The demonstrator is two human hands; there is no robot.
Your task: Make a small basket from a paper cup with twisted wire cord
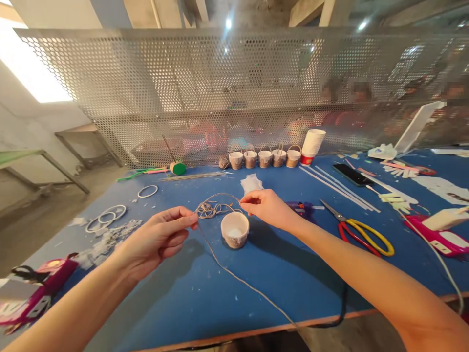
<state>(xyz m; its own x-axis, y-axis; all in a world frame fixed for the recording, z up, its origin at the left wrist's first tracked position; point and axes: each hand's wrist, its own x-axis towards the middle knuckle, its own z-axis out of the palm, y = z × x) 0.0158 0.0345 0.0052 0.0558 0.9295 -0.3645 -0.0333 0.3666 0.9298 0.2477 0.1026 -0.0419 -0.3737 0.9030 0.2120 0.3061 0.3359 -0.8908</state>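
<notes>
My left hand (164, 232) pinches a thin strand of twine (234, 275), which trails down across the table to its front edge. Another stretch of the twine arcs over to my right hand (266, 208), whose thumb and fingertips are closed on it. Between and just below the hands stands a small paper cup (235, 238), upright, its outside wrapped in a brownish covering and its inside white. Behind the cup lies a loose tangle of twine (208, 209). A small white packet (252, 183) rests beyond my right hand.
Several wrapped cups with handles (265, 159) line the mesh screen, beside stacked paper cups (313, 145). Scissors (361, 232), a glue gun (302, 209), a phone (352, 174) and white strips (340, 188) lie right. White rings (106, 218), scraps and a pink power strip (54, 278) lie left.
</notes>
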